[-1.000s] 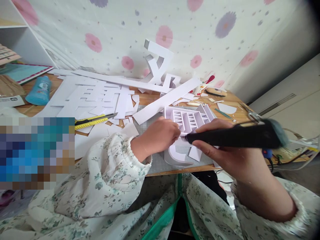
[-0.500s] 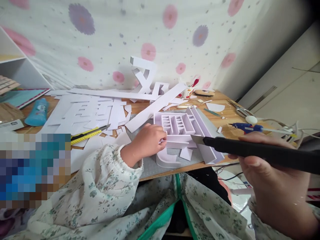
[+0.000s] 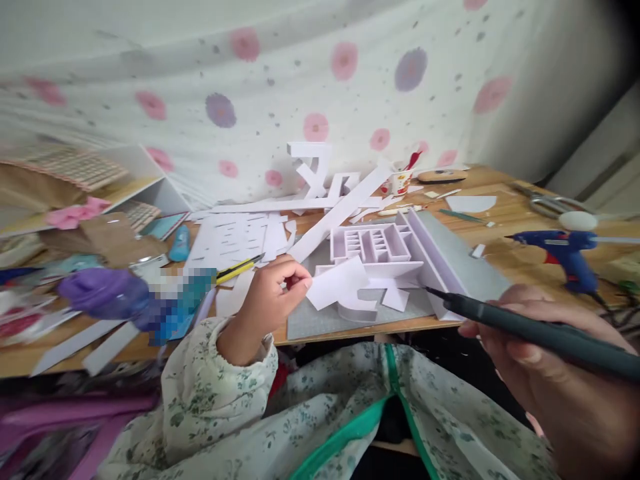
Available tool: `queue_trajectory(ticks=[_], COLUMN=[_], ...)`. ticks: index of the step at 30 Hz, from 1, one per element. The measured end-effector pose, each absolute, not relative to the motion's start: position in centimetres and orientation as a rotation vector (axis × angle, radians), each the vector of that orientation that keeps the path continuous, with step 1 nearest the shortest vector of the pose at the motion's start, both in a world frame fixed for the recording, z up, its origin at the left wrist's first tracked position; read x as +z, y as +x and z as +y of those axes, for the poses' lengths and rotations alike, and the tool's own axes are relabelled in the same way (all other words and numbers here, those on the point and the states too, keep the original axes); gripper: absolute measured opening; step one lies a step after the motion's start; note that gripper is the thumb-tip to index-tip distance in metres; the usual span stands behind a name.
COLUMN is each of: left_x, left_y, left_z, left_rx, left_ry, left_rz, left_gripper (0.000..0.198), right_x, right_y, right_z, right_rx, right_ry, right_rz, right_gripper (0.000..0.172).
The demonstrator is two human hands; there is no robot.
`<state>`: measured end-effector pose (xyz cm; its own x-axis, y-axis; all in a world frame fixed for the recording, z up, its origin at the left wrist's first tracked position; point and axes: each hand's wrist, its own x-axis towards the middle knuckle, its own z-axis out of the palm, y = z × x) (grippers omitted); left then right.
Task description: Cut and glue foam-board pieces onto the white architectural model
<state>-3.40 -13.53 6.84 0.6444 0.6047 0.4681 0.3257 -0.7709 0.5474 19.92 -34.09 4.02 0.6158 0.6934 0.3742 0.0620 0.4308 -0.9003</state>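
Between the thumb and fingers of my left hand (image 3: 277,290) is a white foam board piece (image 3: 340,283), held tilted over the near edge of the work. My right hand (image 3: 545,360) is closed round a black craft knife (image 3: 525,328), its tip pointing left toward the long upright wall (image 3: 440,267). Behind the held piece stands a white foam board letter form (image 3: 370,243) with small slatted compartments. A curved strip (image 3: 357,310) and a small square scrap (image 3: 396,299) lie in front of it on the grey cutting mat (image 3: 320,323).
A blue glue gun (image 3: 570,257) and scissors (image 3: 545,200) are at the right. A yellow utility knife (image 3: 237,270) lies left among cut white sheets (image 3: 225,233). Finished white letter shapes (image 3: 313,173) stand at the back near a paper cup (image 3: 401,182). A purple bundle (image 3: 105,293) sits far left.
My view has turned left. My left hand has lifted the white piece, which now shows its flat face. The knife is still in my right hand, its blade now seen more edge-on.
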Motion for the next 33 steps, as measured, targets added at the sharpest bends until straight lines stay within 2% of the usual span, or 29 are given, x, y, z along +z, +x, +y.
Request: queue_trajectory(ticks=[3, 7, 11, 16, 18, 21, 33], left_x=[6.4, 4.5, 2.0, -0.3, -0.8, -1.3, -3.1], left_y=[-6.6, -9.5, -9.8, -8.6, -8.3, -8.3, -8.2], left_z=[-14.5, -15.4, -16.1, -16.7, -16.8, -16.9, -17.2], left_rx=[0.864, 0.803, 0.857, 0.972, 1.001, 1.067, 1.145], left_ry=[2.515, 2.551, 2.617, 2.744, 2.750, 2.709, 2.600], left_rz=[0.947, 1.196, 1.245, 1.149, 1.142, 1.140, 1.152], left_gripper=[0.017, 0.016, 0.016, 0.018, 0.017, 0.015, 0.017], right_x=[2.9, 1.7, 1.3, 0.9, 0.5, -0.4, -2.0], right_y=[17.8, 14.8, 13.0, 12.3, 11.9, 11.3, 10.4], right_z=[-33.6, -32.5, -31.1, -29.7, -29.2, -28.3, -26.9], right_rx=[0.690, 0.898, 0.663, 0.035, -0.080, -0.150, -0.153], right_ry=[-1.075, -0.877, -0.885, -0.986, -1.004, -1.018, -1.047], right_rz=[-0.995, -1.180, -1.461, -1.735, -1.765, -1.772, -1.844], right_gripper=[0.032, 0.032, 0.031, 0.012, 0.020, 0.035, 0.040])
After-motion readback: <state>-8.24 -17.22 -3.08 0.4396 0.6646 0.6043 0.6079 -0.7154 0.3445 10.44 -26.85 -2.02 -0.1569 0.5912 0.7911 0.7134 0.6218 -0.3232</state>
